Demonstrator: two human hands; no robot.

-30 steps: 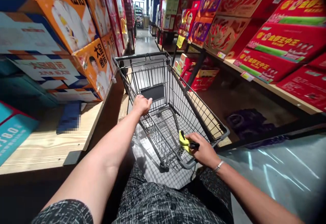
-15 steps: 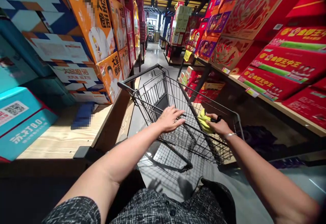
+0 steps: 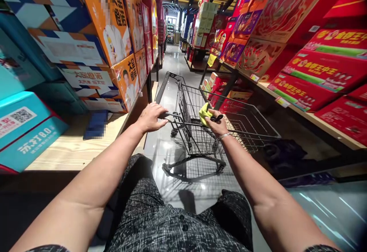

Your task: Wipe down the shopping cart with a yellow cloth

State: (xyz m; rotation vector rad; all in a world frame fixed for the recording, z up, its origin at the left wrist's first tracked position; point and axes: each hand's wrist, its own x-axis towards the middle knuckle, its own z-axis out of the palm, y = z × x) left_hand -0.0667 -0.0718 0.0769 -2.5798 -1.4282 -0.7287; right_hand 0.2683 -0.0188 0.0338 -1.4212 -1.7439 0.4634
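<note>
A black wire shopping cart [image 3: 243, 124] stands at an angle in the aisle before me, its basket pointing right. My left hand [image 3: 151, 117] is closed over the near end of the cart's handlebar [image 3: 162, 87], thumb stretched to the right. Above the near side of the basket, my right hand [image 3: 217, 124] is closed around a yellow-green cloth [image 3: 204, 113]. A slim black object [image 3: 217, 118] also sticks out of that hand; its kind cannot be made out. A bracelet circles the right wrist.
On the left, a wooden shelf [image 3: 57, 150] holds a teal carton [image 3: 31, 129], stacked orange drink cartons [image 3: 110, 30] and a dark blue item [image 3: 96, 124]. Red cartons [image 3: 312, 72] line the right shelf. The shiny floor [image 3: 173, 59] runs on down the aisle.
My left hand has moved left onto the handlebar's near end. The cart has swung round, its handle side shifting. My right hand has moved left and up with the cloth.
</note>
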